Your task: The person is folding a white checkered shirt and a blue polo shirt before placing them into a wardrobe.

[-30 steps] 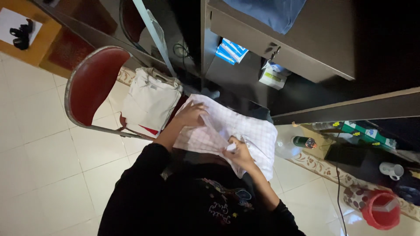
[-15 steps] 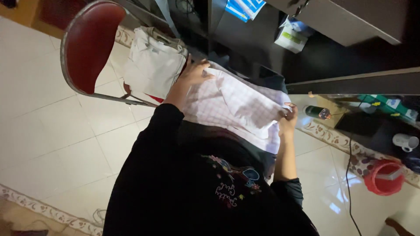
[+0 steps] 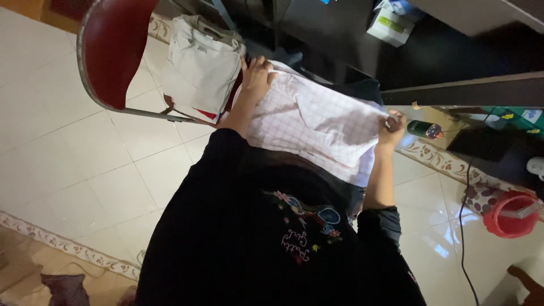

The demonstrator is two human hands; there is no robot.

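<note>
**Checked shirt stretched between two hands above a tiled floor**

Pale floor tiles [image 3: 73, 164] with a patterned border run under a dim room, with dark cabinets across the far side. A white checked shirt [image 3: 317, 127] lies spread over the person's lap, in front of their black embroidered top [image 3: 266, 238], pulled fairly flat from left to right. The left hand [image 3: 258, 73] rests on the far left part of the cloth, fingers spread and pressed down on it. The right hand [image 3: 392, 126] has its grip pinched on the shirt's right edge, drawing it outward.

Just left of the shirt, a folded cream garment [image 3: 199, 65] sits on the seat of a red metal chair [image 3: 113, 51]. To the right, a small green bottle [image 3: 422, 129] lies on the floor near the right hand, and a red bucket [image 3: 510, 214] stands farther right beside a black cable [image 3: 462, 226].

As a judgement: the near edge of the shirt hangs unsupported over the lap, so loosening either hold could let it slide toward the floor or bunch up. A wider pull to the right might nudge the bottle.
</note>
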